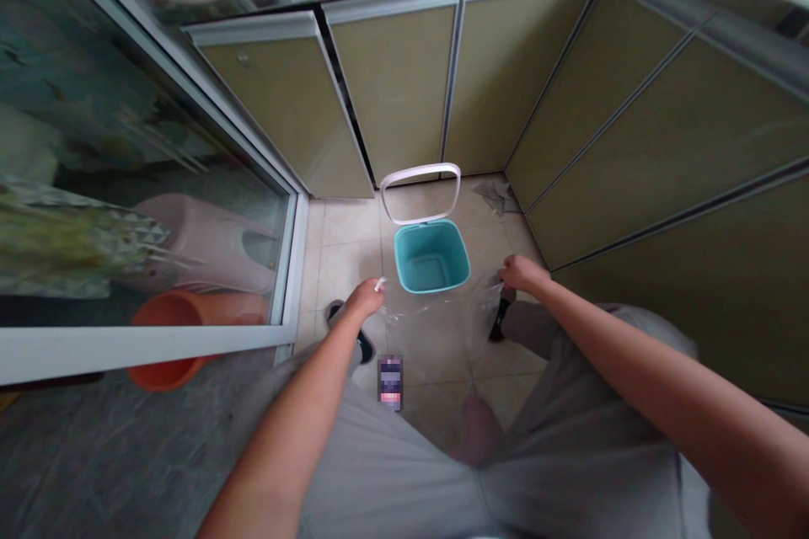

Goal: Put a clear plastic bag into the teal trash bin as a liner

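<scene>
Stretched between my two hands is a clear, thin plastic bag [436, 328], hard to make out against the floor tiles. My left hand [365, 300] is closed on one side of it, with a whitish gathered bit showing at the fingertips. My right hand [523, 272] pinches the other side. Just beyond the bag stands a turquoise bin [433, 257], whose inside shows bare plastic. Its pale pink rim frame [387, 195] is tipped up at the back, leaning toward the cupboards. Neither hand touches the bin.
Beige cupboards [392, 84] close in the back and right; the left door hangs ajar. A glass sliding door [297, 253] is on the left, with an orange basin [168, 354] behind it. A blurred dark package [390, 383] and a grey cloth [497, 195] lie on the floor.
</scene>
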A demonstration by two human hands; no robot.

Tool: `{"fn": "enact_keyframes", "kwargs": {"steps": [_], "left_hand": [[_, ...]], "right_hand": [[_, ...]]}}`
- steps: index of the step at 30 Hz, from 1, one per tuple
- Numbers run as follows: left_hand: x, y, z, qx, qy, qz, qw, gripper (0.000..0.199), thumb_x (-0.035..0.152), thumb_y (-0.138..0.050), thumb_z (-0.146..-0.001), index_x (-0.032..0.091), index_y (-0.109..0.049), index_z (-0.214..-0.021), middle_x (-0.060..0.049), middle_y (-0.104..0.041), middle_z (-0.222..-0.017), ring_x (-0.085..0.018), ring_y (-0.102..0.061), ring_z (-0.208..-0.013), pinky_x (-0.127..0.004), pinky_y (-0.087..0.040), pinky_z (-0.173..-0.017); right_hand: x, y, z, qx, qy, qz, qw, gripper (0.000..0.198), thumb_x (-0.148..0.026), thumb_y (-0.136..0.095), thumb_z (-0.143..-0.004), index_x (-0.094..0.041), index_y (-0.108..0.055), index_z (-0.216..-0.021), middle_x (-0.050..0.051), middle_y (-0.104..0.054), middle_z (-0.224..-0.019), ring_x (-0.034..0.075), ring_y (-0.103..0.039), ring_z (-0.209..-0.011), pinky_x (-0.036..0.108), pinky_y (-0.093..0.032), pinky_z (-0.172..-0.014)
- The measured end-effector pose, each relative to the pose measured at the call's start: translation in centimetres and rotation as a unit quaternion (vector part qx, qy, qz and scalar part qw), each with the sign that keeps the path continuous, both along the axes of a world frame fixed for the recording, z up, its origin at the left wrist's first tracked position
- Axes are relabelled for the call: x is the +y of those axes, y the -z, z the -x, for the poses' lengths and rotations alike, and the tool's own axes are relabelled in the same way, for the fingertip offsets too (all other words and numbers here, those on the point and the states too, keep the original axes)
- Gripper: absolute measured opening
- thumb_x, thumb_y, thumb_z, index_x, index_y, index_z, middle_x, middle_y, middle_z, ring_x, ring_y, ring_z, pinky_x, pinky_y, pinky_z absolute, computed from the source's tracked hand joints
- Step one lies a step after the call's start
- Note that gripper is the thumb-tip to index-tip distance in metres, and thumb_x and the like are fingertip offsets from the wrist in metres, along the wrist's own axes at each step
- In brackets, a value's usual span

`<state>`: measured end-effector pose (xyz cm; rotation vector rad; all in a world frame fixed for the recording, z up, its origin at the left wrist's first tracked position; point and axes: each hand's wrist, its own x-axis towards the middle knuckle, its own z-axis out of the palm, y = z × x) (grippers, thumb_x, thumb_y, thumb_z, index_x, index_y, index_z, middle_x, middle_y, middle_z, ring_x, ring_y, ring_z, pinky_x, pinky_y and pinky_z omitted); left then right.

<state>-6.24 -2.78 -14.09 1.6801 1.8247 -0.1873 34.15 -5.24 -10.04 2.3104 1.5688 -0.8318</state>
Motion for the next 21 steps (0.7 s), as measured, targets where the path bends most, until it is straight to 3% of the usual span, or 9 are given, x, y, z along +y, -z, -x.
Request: {"fn": "enact_keyframes", "kwargs": {"steps": [4, 13, 17, 21], "left_hand": [[-0.3, -1.3, -0.2, 0.047, 0.005, 0.008, 0.999, 0.025, 0.04, -0.059, -0.091, 0.027, -0.068, -0.111, -0.008, -0.076, -0.114, -0.025, -0.071, -0.101, -0.028, -0.048, -0.075], [-0.2, -2.7, -0.5, 0.039, -0.008, 0.022, 0.999, 0.047, 0.042, -0.063, -0.088, 0.033, -0.055, -0.134, -0.007, -0.074, -0.12, -0.025, -0.071, -0.105, -0.03, -0.048, -0.079], [-0.1, -3.5, -1.1, 0.023, 0.004, 0.005, 1.0, 0.06, 0.043, -0.067, -0.086, 0.031, -0.048, -0.142, -0.009, -0.07, -0.127, -0.026, -0.069, -0.11, -0.031, -0.05, -0.083], [-0.1, -4.6, -1.8, 0.016, 0.017, -0.038, 0.999, 0.068, 0.047, -0.067, -0.085, 0.03, -0.044, -0.147, -0.012, -0.061, -0.139, -0.027, -0.067, -0.116, -0.033, -0.05, -0.087]], "right_hand": [[-0.3, -0.3, 0.1, -0.036, 0.015, -0.003, 0.999, 0.029, -0.041, -0.06, -0.09, -0.019, -0.075, -0.102, 0.018, -0.072, -0.105, 0.03, -0.069, -0.097, 0.033, -0.05, -0.07], [0.8, -0.5, 0.0, -0.015, 0.0, 0.007, 1.0, 0.034, -0.045, -0.065, -0.086, -0.021, -0.069, -0.11, 0.014, -0.073, -0.112, 0.03, -0.069, -0.104, 0.032, -0.049, -0.072], [3.0, -0.7, -0.4, -0.011, -0.002, -0.029, 1.0, 0.045, -0.045, -0.067, -0.085, -0.019, -0.065, -0.121, 0.014, -0.072, -0.112, 0.029, -0.069, -0.103, 0.032, -0.049, -0.073], [7.4, -1.0, 0.1, 0.012, 0.008, -0.099, 0.995, 0.062, -0.047, -0.069, -0.084, -0.016, -0.057, -0.136, 0.015, -0.072, -0.107, 0.028, -0.07, -0.097, 0.033, -0.052, -0.077]]}}
